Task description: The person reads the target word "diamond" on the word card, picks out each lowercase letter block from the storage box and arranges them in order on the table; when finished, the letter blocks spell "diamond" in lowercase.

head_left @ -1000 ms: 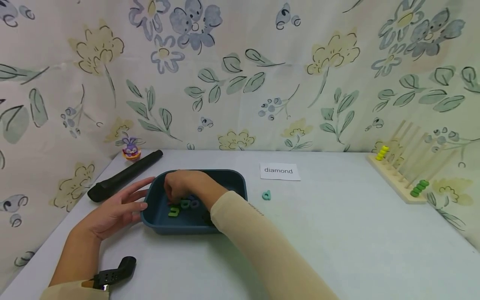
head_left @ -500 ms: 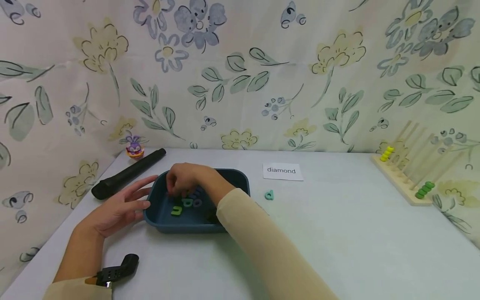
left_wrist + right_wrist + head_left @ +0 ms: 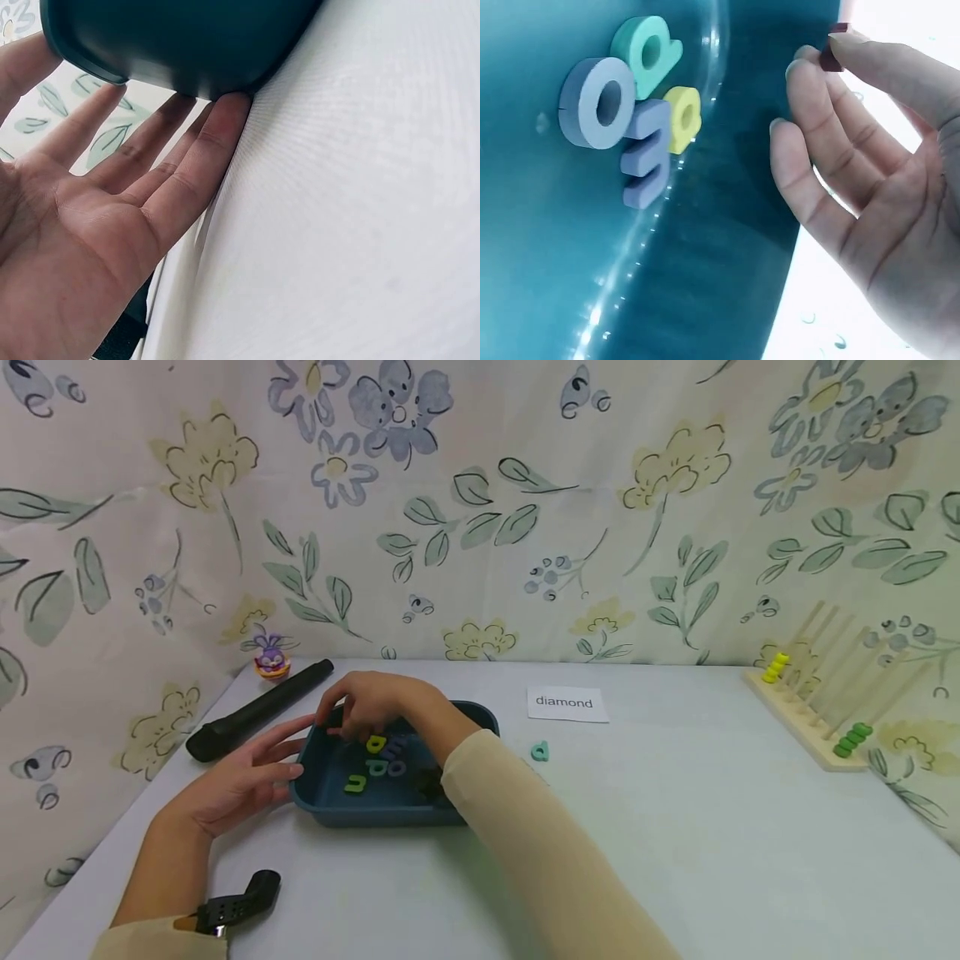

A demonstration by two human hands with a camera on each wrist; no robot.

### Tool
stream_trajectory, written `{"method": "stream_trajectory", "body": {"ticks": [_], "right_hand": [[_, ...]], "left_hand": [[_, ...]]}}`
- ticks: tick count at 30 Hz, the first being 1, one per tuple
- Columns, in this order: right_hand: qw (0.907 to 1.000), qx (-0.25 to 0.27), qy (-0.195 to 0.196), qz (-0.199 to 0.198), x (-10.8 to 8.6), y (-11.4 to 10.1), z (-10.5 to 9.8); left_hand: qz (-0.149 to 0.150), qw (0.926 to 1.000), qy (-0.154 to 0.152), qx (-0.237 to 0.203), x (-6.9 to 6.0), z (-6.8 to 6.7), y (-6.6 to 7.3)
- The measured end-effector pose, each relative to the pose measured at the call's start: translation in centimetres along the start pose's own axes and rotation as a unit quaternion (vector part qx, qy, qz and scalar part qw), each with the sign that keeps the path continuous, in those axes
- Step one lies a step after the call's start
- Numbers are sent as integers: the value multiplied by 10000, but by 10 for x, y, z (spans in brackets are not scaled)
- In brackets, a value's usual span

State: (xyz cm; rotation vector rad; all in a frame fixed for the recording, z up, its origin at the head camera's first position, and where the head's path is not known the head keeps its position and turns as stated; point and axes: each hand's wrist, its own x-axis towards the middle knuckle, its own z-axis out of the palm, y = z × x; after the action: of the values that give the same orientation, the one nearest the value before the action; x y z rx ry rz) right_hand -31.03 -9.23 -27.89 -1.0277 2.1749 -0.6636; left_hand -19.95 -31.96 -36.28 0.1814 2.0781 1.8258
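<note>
In the right wrist view my right hand (image 3: 885,187) pinches a small dark red foam piece (image 3: 832,52) between thumb and fingers, its shape partly hidden. That hand is over the far left part of a dark blue tray (image 3: 352,818). My left hand (image 3: 240,781) touches the tray's left end with its fingers extended. Inside the tray lie foam letters: a green n (image 3: 356,783), a teal letter (image 3: 646,52), a purple-grey o (image 3: 574,105), a purple m (image 3: 656,150) and a yellow letter (image 3: 684,120). Something dark (image 3: 430,781) sits near the right forearm.
A card reading "diamond" (image 3: 567,703) lies right of the tray, with a teal letter (image 3: 540,751) in front of it. A black tube-like object (image 3: 258,710) and a purple toy figure (image 3: 272,658) stand at back left. A wooden bead rack (image 3: 806,722) is far right.
My right hand has lifted from the tray floor toward its far left rim, holding the dark red piece. The yellow letter and purple m now show more. The left hand stays at the tray.
</note>
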Motion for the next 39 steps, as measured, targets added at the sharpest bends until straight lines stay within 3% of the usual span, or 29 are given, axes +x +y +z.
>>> {"method": "stream_trajectory", "body": {"ticks": [7, 20, 31, 39], "right_hand": [[9993, 231, -68, -274, -10, -5, -1], [9967, 745, 76, -319, -34, 3, -6], [9923, 912, 827, 154, -59, 8, -17], [9872, 823, 1365, 99, -81, 13, -22]], "left_hand": [[-56, 10000, -8, 71, 1, 0, 0], [16, 9997, -179, -179, 1, -4, -3], [35, 9997, -134, -198, 3, -4, -3], [14, 9999, -27, -124, 3, -4, -3]]}}
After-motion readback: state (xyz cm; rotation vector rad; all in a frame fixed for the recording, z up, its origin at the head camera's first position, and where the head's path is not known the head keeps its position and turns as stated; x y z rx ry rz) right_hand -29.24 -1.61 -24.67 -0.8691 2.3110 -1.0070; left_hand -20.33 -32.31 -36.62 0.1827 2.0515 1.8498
